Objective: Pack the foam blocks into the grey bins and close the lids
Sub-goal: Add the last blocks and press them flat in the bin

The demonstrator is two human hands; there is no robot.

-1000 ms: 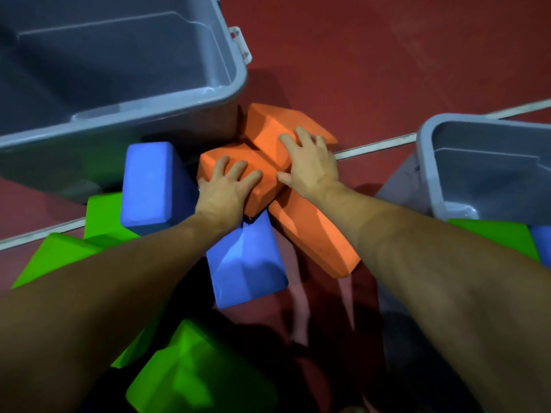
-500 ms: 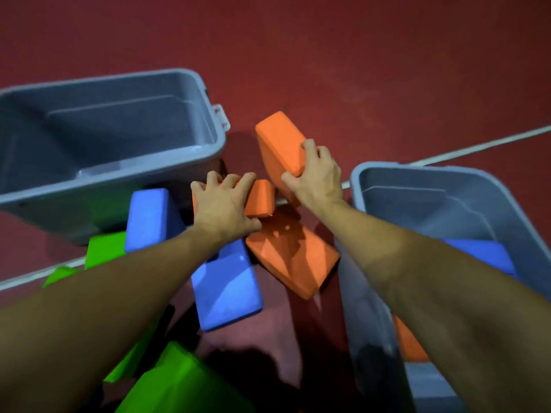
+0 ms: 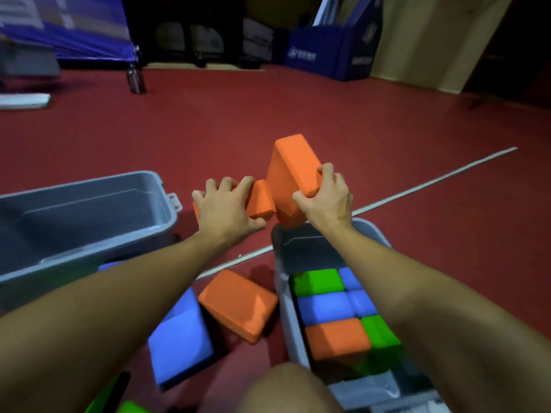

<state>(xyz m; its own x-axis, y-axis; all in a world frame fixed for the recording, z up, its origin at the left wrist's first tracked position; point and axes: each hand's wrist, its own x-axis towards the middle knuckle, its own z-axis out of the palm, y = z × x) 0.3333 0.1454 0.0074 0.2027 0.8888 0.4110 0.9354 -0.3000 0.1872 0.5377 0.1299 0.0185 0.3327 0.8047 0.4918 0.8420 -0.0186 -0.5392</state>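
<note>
My right hand [image 3: 326, 201] grips a large orange foam block [image 3: 290, 171], held up and tilted above the far end of the right grey bin [image 3: 281, 296]. My left hand [image 3: 226, 208] grips a smaller-looking orange block [image 3: 261, 202] right beside it, the two blocks touching. The right bin holds green, blue and orange blocks [image 3: 337, 305] packed side by side. To the left stands an empty grey bin [image 3: 89, 210], with no lid seen on either bin. On the floor between the bins lie another orange block [image 3: 238, 304] and a blue block [image 3: 179, 338].
Red floor with a white line [image 3: 432, 183] running diagonally behind the bins. My knee [image 3: 286, 389] is at the bottom centre. Green blocks [image 3: 131, 406] peek in at the bottom left. Blue banners, a stand and dark equipment [image 3: 205, 40] line the far wall.
Both hands have lifted their orange blocks off the floor pile and carried them up and right, over the right bin's far end. The view has tilted up, showing the room.
</note>
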